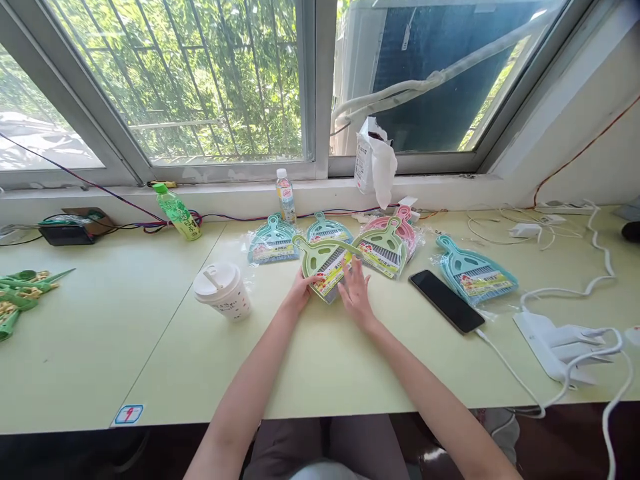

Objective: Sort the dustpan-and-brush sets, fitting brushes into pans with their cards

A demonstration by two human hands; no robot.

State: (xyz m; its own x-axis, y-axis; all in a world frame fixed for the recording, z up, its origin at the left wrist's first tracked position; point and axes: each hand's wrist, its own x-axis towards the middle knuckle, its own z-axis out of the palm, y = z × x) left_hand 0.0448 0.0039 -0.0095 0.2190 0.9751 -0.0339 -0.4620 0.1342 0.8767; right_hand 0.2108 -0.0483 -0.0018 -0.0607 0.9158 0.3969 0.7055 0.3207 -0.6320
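Observation:
My left hand point(300, 291) grips the left edge of a light green dustpan and brush set point(325, 263) with a yellow label. My right hand point(357, 295) has its fingers spread at the set's lower right, seemingly resting against it. Behind it are two blue sets, one in clear wrapping point(274, 241) and one partly covered point(329, 229). To the right, another green set point(384, 250) overlaps a pink set point(406, 230). Farther right, a wrapped teal set point(475, 273) lies by itself.
A lidded paper cup point(225, 293) stands left of my hands; a phone point(446, 301) on a cable lies right, near a white power strip point(547, 347). Along the window are a green bottle point(177, 212), a small bottle point(287, 195) and a tissue pack point(373, 160). Green utensils point(23, 297) lie far left.

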